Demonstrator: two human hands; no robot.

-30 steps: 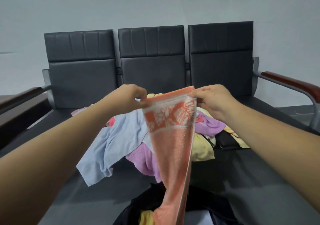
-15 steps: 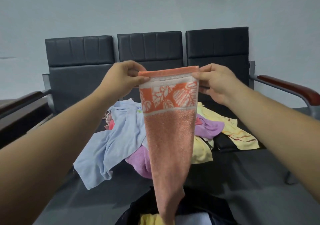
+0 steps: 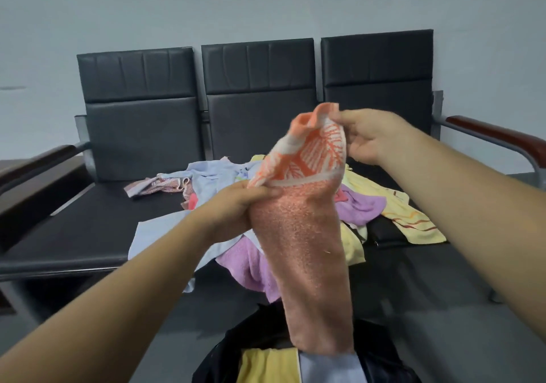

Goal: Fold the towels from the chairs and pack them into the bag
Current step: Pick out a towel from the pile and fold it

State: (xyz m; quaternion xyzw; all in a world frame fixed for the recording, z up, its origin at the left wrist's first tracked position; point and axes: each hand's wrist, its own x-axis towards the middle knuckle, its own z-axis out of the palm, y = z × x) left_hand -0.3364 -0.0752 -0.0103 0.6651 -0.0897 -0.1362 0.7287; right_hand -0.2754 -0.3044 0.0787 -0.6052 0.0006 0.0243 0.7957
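Hanging between both hands, the orange towel (image 3: 304,235) was folded into a long narrow strip, its patterned leaf band at the top and its plain end trailing down toward the person. The left hand (image 3: 233,208) gripped the strip's left edge just under the white stripe, fingers curled round the cloth. The right hand (image 3: 372,134), higher and farther out than the left, pinched the top corner between thumb and fingertips, palm turned inward, so that the band slumped in a loose curve between the two grips.

Below the hands and nearest the person, the black bag (image 3: 381,347) lay open, and the strip's lower end reached down to its mouth. Inside sat a yellow towel (image 3: 266,365) with a pale blue folded towel (image 3: 328,368) just beside it, under the hanging end.

Beyond the hands, a loose heap lay on the seats of the black chairs (image 3: 141,134): a light blue towel (image 3: 165,229) under the left forearm, a purple towel (image 3: 251,264) behind the strip, a yellow striped towel (image 3: 407,214) below the right forearm, and a pink patterned cloth (image 3: 159,186) out past the left hand. A wooden armrest (image 3: 496,137) showed beyond the right forearm.
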